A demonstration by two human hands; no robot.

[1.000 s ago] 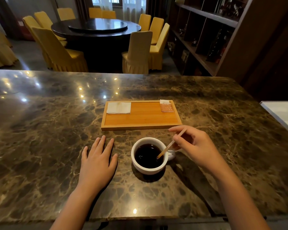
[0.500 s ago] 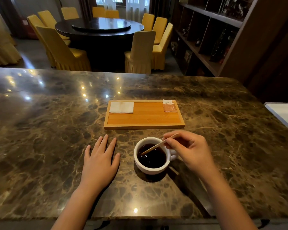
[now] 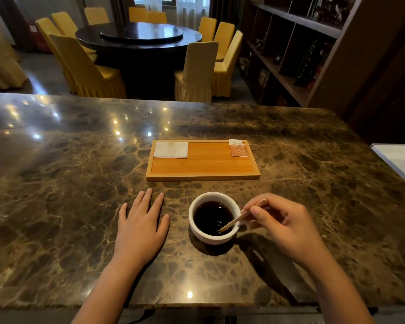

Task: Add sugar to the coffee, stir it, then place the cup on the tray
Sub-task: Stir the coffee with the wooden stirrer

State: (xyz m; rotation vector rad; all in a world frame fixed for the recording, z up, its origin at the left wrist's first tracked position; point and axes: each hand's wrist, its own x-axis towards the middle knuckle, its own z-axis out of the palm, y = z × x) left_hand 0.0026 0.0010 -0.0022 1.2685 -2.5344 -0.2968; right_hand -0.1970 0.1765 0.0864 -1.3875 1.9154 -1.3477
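Observation:
A white cup point(image 3: 212, 236) of dark coffee stands on the brown marble counter point(image 3: 313, 183), in front of a wooden tray point(image 3: 202, 177). My right hand point(image 3: 283, 224) pinches a thin wooden stir stick point(image 3: 239, 218) whose lower end dips into the coffee at the cup's right side. My left hand point(image 3: 140, 226) lies flat on the counter left of the cup, fingers spread, holding nothing. An orange sugar packet point(image 3: 238, 148) lies in the tray's far right corner and a folded white napkin point(image 3: 171, 149) in its far left corner.
A white surface point(image 3: 400, 160) juts in at the right edge of the counter. Beyond the counter stand a dark round table point(image 3: 138, 36) ringed by yellow-covered chairs point(image 3: 197, 73) and a dark wooden shelf unit point(image 3: 302, 43).
The stir stick has swung around inside the cup, from the left part of the coffee to the right side near the rim. My left hand has stayed flat on the counter.

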